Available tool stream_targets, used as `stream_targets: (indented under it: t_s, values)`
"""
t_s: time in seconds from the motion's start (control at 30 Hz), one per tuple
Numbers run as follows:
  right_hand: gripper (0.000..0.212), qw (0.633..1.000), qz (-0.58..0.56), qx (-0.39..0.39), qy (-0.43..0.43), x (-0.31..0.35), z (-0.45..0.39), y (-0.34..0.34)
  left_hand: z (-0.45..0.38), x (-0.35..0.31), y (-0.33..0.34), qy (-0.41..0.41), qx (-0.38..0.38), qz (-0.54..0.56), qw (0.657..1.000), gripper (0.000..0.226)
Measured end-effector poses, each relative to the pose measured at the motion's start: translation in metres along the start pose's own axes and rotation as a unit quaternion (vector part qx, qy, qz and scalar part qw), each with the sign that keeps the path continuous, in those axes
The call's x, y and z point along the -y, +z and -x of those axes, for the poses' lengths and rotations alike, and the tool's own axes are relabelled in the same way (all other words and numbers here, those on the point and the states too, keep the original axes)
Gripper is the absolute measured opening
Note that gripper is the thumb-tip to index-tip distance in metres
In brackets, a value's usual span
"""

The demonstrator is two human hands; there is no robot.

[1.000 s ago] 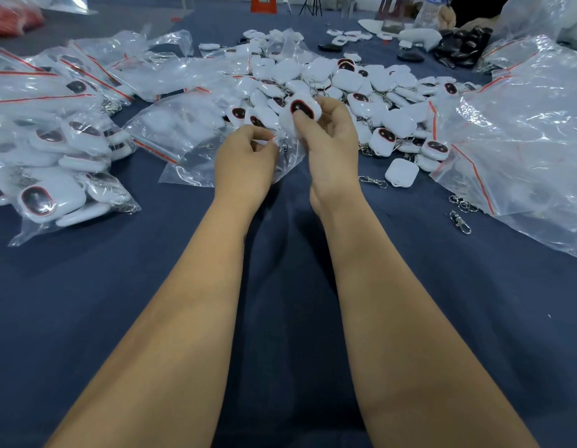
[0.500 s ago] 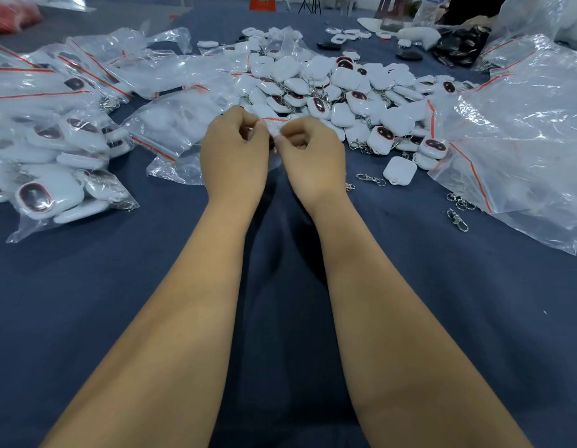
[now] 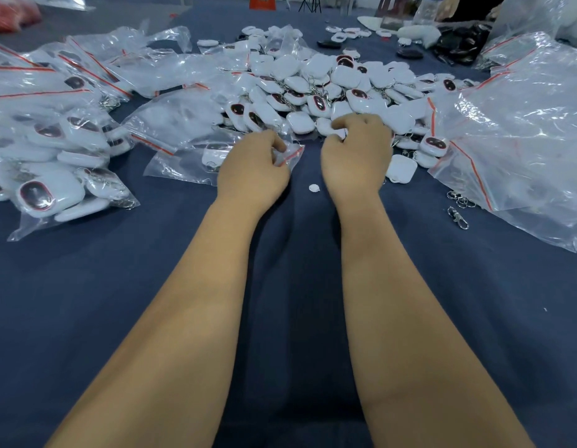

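Note:
My left hand (image 3: 253, 171) pinches the red-strip mouth of a clear zip bag (image 3: 183, 163) that lies on the blue cloth. One white keychain case (image 3: 212, 153) is inside the bag. My right hand (image 3: 356, 156) is at the near edge of a pile of white cases (image 3: 313, 82). Its fingers curl round one white case (image 3: 333, 130), which is mostly hidden by them. The two hands are apart.
Filled bags of cases (image 3: 48, 150) are heaped on the left, and large clear bags (image 3: 519, 124) on the right. Loose metal clips (image 3: 458, 218) lie by the right bags. A small white round piece (image 3: 314, 188) sits on the blue cloth (image 3: 119, 286) between my hands.
My hands were together at the bag's mouth and have parted. The left hand lowered the bag to the cloth, while the right reached forward into the pile.

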State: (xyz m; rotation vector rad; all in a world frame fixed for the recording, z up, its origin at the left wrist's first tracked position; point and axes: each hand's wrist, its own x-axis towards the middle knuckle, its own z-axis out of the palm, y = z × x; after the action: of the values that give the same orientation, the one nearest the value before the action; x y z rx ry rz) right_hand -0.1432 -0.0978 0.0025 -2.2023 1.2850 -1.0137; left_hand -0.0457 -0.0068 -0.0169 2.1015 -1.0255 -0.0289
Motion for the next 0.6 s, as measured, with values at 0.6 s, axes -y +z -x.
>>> stream_targets:
  t_s: [0.6]
  values:
    - [0.041, 0.987, 0.152, 0.054, -0.007, -0.004, 0.003, 0.01, 0.002, -0.003, -0.004, -0.041, -0.043, 0.124, 0.991, 0.028]
